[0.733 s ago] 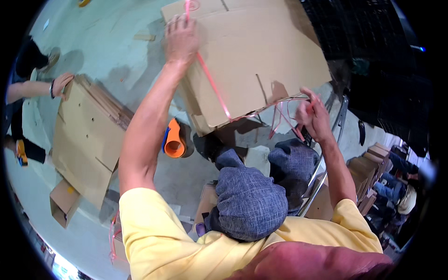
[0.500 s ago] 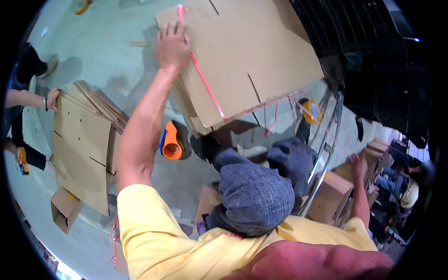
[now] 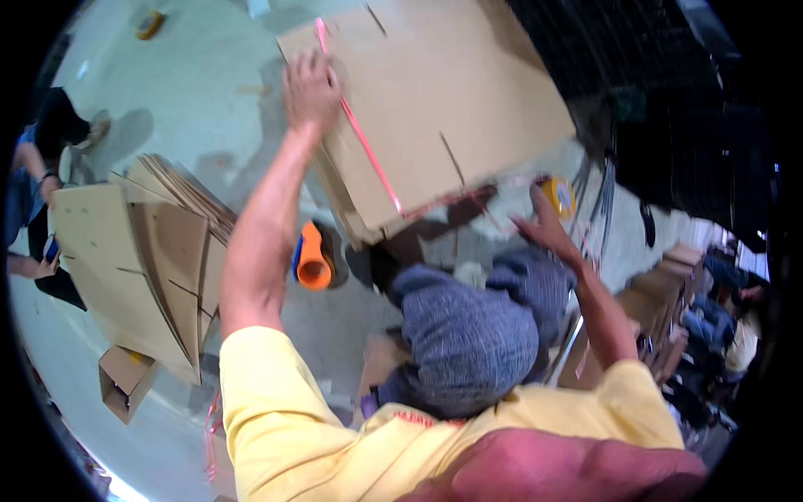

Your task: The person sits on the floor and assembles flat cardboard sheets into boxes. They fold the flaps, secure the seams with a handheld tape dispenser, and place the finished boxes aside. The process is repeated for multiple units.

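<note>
In front of me is a stack of flat cardboard sheets [image 3: 452, 92] with slots cut in the top one. A pink strap [image 3: 368, 155] runs across its left part and over the near edge. My left hand [image 3: 311, 90] lies on the stack's left edge, over the strap, with its fingers stretched out. Off the near right corner, my right hand [image 3: 548, 227] has its fingers spread and slightly blurred. Loose strap trails beside those fingers, and I see no firm grip on it. Just beyond this hand is a yellow tape roll [image 3: 559, 197].
An orange tape dispenser [image 3: 313, 261] stands on the floor left of my knees. At left, another person's hand [image 3: 52, 186] is on bent cardboard sheets [image 3: 109, 268], near a small open box [image 3: 125, 376]. Boxes [image 3: 661, 284] line the right, below dark stacked material [image 3: 669, 109].
My right hand has come in from the far right, where it held the strap drawn out, to near the stack. My left hand stays put. The other person's cardboard has shifted left and spread apart.
</note>
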Action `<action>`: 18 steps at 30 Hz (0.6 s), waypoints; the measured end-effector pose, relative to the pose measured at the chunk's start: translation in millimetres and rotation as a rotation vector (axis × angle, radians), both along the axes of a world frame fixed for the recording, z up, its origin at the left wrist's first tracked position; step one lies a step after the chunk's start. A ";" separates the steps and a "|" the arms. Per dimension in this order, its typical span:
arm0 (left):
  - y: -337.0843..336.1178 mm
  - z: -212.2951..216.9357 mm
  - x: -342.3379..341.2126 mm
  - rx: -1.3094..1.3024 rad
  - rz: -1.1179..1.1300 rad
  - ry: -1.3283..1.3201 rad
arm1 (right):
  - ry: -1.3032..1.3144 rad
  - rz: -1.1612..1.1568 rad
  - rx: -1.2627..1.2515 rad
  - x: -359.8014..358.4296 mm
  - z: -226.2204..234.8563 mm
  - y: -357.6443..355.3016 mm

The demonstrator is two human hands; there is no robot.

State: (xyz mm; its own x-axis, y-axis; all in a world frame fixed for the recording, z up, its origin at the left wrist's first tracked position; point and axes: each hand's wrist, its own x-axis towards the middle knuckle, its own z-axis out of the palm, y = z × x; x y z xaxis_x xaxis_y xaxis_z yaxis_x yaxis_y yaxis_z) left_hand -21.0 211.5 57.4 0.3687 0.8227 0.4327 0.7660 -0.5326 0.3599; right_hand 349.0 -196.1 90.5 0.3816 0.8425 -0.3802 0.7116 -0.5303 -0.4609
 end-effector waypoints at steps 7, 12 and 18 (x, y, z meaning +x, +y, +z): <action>2.4 3.6 1.7 0.050 0.004 -0.089 | 0.067 -0.069 0.175 -85.8 -69.4 83.9; -1.0 4.9 4.9 0.042 0.005 -0.104 | 0.197 -0.092 -0.059 -82.9 -101.4 76.4; 7.9 -3.1 -1.7 0.047 0.020 -0.092 | 0.385 0.337 -0.417 -80.0 -47.7 73.1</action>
State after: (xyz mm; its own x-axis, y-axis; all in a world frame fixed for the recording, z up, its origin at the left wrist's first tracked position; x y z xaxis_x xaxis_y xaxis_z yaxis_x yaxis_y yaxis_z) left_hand -22.7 219.4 54.2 0.3094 0.8072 0.5026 0.7415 -0.5357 0.4039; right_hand 269.0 -123.0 42.9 -0.1057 0.6449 -0.7569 0.6954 -0.4961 -0.5198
